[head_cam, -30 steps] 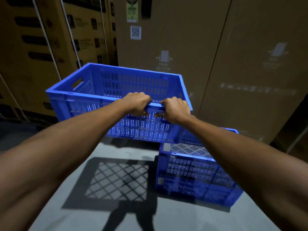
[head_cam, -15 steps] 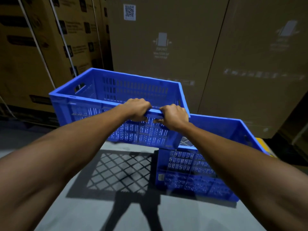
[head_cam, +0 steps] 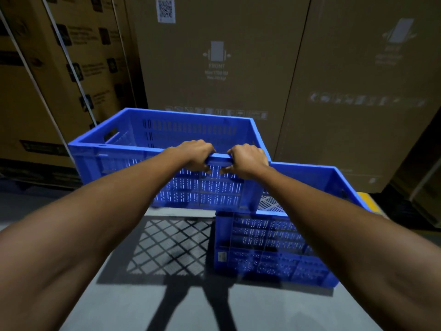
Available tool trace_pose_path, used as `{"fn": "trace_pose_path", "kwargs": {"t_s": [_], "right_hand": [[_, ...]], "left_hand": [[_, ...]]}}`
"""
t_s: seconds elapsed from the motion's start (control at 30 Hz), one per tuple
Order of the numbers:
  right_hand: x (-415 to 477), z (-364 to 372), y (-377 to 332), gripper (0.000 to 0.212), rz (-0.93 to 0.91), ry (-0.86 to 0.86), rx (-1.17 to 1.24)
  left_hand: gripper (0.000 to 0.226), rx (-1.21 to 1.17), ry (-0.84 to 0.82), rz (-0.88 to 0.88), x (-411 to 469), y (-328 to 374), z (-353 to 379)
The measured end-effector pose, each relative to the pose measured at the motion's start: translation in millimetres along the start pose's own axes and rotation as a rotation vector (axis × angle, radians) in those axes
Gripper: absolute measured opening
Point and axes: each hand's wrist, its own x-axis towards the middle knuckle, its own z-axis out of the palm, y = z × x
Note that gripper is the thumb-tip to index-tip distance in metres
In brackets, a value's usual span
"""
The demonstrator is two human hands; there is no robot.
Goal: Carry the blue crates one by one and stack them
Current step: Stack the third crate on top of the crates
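While both hands grip the near long rim of a bright blue slotted plastic crate (head_cam: 167, 144), the crate hangs in the air above the grey concrete floor (head_cam: 133, 306), its open top facing up. The left hand (head_cam: 195, 155) and the right hand (head_cam: 248, 161) sit close together near the middle of that rim, knuckles up, fingers curled under the lip, clenched on the plastic. The carried crate's right lower corner overlaps the left rear corner of a second blue slotted plastic crate (head_cam: 274, 249), which stands on the floor to the right; whether the two touch cannot be told. The standing crate is also open at the top, and a patch of its pale lattice bottom shows just beside the right forearm. Under the lifted crate lies a diamond-patterned shadow (head_cam: 171, 242) on the floor. Behind both crates rises a wall of tall brown cardboard cartons (head_cam: 214, 68) with printed handling marks, and a white QR-code label (head_cam: 165, 9) is stuck near the top.
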Motion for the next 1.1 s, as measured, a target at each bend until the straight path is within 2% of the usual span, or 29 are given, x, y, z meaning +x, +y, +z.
{"fn": "trace_pose_path", "kwargs": {"t_s": [0.3,1.1], "right_hand": [[-8,-12,32,0.044,0.045,-0.085,-0.012],[-72,-43,165,0.044,0.151,-0.083,-0.040]], "left_hand": [[0.035,-0.023,-0.019,0.019,20,30,0],[0.035,-0.075,-0.026,0.082,85,169,-6]]}}
